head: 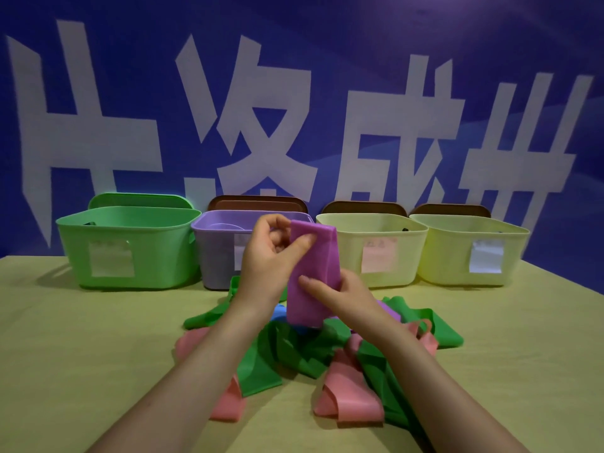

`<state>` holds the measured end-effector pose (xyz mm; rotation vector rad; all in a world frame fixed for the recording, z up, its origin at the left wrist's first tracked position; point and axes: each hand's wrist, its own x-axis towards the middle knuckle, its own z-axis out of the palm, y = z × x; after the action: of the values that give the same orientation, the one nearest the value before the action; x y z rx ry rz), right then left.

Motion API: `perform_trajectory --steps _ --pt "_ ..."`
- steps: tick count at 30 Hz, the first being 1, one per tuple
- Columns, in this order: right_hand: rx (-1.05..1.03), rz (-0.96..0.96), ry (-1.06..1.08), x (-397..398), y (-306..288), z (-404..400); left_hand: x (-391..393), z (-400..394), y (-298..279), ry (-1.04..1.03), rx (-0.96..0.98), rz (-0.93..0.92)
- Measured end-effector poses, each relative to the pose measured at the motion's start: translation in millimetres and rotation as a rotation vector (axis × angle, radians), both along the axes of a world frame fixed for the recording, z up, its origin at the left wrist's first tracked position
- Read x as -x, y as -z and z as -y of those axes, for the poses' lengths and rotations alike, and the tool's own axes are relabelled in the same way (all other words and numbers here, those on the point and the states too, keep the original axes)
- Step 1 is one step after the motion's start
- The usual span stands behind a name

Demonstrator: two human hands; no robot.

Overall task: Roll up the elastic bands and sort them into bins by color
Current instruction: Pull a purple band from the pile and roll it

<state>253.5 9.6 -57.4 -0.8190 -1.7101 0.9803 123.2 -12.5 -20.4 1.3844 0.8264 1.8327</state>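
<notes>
A purple elastic band (313, 269) hangs upright in the air above the pile, folded double at its top. My left hand (271, 256) pinches its top end between thumb and fingers. My right hand (340, 292) grips the band lower down, fingers across its front. Below lies a heap of loose bands: green bands (281, 354), pink bands (349, 403), a bit of a blue band (279, 313) and another purple band (389, 310). Behind stand the green bin (130, 246), the purple bin (215, 253) and two pale yellow bins (376, 246) (470, 250).
The bins stand in a row along the back of the yellow-green table (81, 354), each with a paper label on its front and a lid leaning behind it. A blue banner with large white characters (261, 125) fills the background.
</notes>
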Motion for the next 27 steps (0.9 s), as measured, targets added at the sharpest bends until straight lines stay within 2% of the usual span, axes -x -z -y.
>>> perform_trajectory --steps 10,14,20,23,27 --pt "-0.094 -0.067 0.024 9.9 6.2 -4.6 9.1 0.2 -3.3 -0.109 0.031 0.032" --pt "-0.105 -0.087 0.005 15.3 8.9 -0.5 8.9 0.8 -3.6 -0.091 0.055 0.048" --pt "-0.05 -0.046 -0.052 13.5 2.2 5.4 22.4 -12.3 -6.7 0.004 0.138 0.347" --pt "0.025 -0.053 -0.102 6.8 -5.4 6.8 43.5 -23.4 -8.7 -0.078 0.125 0.525" --pt "0.066 0.142 -0.141 -3.6 -11.1 3.5 64.9 -28.1 -6.4 -0.221 0.155 0.627"
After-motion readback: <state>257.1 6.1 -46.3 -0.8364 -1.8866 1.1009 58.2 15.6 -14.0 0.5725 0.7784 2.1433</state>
